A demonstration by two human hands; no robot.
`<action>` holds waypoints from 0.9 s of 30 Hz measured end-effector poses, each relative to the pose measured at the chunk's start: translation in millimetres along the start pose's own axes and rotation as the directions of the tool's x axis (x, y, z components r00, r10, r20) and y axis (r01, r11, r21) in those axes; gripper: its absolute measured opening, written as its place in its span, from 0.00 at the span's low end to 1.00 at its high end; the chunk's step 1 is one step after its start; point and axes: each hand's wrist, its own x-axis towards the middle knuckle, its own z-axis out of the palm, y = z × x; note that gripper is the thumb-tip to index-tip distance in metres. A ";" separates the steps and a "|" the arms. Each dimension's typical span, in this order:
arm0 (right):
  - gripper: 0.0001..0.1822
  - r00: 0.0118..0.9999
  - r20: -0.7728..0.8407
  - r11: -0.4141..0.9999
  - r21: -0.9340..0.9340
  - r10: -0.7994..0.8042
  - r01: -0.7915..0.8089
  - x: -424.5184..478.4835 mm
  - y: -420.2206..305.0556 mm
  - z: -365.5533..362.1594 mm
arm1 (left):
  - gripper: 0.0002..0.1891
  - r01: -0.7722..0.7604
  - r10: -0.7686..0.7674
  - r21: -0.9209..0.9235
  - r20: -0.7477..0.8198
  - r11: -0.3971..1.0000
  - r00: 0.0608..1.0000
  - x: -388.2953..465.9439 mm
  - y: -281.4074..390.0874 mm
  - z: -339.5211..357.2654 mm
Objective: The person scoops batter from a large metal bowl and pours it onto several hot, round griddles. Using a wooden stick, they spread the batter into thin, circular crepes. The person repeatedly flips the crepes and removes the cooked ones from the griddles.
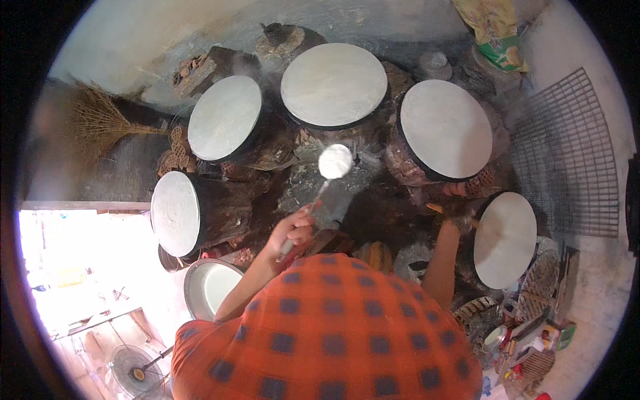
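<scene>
My left hand point(295, 232) is closed around the handle of a ladle point(326, 185), whose round bowl holds a smooth white substance point(335, 161). My right hand point(460, 215) is in shadow and blurred, beside the left edge of the far-right round griddle point(505, 240); a yellow-orange piece point(434, 207) shows by it, and its grip cannot be made out. More round griddles with whitish surfaces stand in an arc on dark stoves: one at left point(175, 214), one upper left point(225, 118), one at top centre point(334, 84) and one upper right point(446, 129).
A pale metal basin point(212, 285) stands at lower left, above a fan point(135, 372). A twig broom point(105, 120) and perforated briquettes point(179, 152) lie at left. A wire grid point(575, 160) leans at right. Baskets and assorted items point(537, 277) crowd the lower right.
</scene>
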 end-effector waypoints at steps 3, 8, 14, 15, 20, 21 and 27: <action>0.34 0.998 -0.034 0.999 0.007 -0.045 0.045 21.3 43.0 33.4 | 0.21 -0.202 0.238 0.272 -0.107 0.941 0.965 -43.1 23.8 29.0; 0.09 0.990 0.144 0.745 -0.660 0.000 0.096 4.6 123.4 155.8 | 0.21 -0.212 0.493 0.749 -0.172 0.628 0.853 -78.5 43.2 44.4; 0.11 0.923 0.294 0.767 -0.641 0.246 0.000 83.6 161.2 294.3 | 0.19 -0.411 0.455 0.241 -0.171 0.879 0.874 -83.4 60.4 19.4; 0.13 0.911 0.312 0.788 -0.616 0.270 -0.023 102.6 165.9 305.8 | 0.19 -0.424 0.468 0.246 -0.165 0.872 0.868 -92.5 58.0 25.5; 0.15 0.887 0.273 0.431 -0.898 0.374 0.094 118.2 160.6 374.3 | 0.18 -0.573 0.584 0.130 -0.284 0.809 0.760 -98.0 64.9 19.7; 0.17 0.877 0.257 0.367 -0.925 0.405 0.101 141.3 163.8 371.8 | 0.18 -0.581 0.572 0.079 -0.323 0.810 0.754 -95.8 75.9 18.4; 0.22 0.826 0.342 0.328 -0.922 0.448 0.204 181.3 165.6 342.8 | 0.18 -0.692 0.625 -0.089 -0.360 0.717 0.693 -92.4 94.8 2.3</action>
